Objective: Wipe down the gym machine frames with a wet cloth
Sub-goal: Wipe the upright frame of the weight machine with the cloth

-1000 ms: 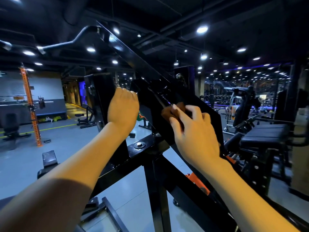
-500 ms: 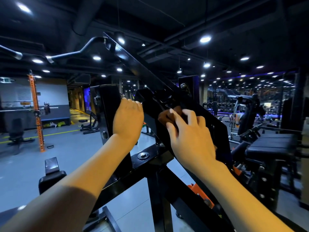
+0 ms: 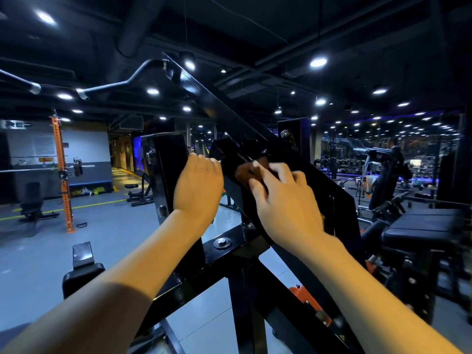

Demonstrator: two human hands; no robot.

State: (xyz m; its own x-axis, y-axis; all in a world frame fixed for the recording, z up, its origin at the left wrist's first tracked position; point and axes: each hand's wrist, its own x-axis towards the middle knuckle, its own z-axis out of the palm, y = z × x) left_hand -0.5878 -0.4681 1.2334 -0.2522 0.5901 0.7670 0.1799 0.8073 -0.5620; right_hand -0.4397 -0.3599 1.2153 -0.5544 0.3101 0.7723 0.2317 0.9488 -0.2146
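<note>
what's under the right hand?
A brown cloth sits under the right hand, whose fingers press it against the black slanted frame beam. Only the cloth's upper-left part shows; the rest, and the beam surface beneath it, is covered by the hand.

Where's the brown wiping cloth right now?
Centre of the head view: the brown cloth is pressed against the slanted black frame beam under the right hand, right of the left hand.
</note>
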